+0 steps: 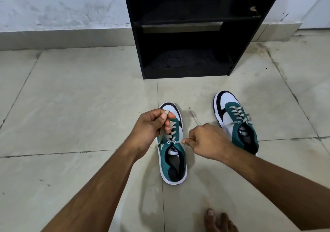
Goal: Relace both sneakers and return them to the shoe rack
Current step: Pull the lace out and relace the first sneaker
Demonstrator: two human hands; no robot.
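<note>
Two green, white and black sneakers stand on the tiled floor. The near sneaker (172, 162) lies between my hands, toe pointing away. My left hand (151, 127) pinches one end of its grey lace (171, 131) above the toe. My right hand (205, 140) pinches the other end and pulls it to the right from the top eyelet. The second sneaker (235, 123) sits to the right, laced, partly hidden behind my right hand. The black shoe rack (189, 30) stands against the wall ahead, its shelves bare.
My bare foot (219, 221) rests on the floor at the bottom right. A grey-white wall with a low skirting (62, 37) runs behind the rack. Open floor tiles (71, 98) lie to the left.
</note>
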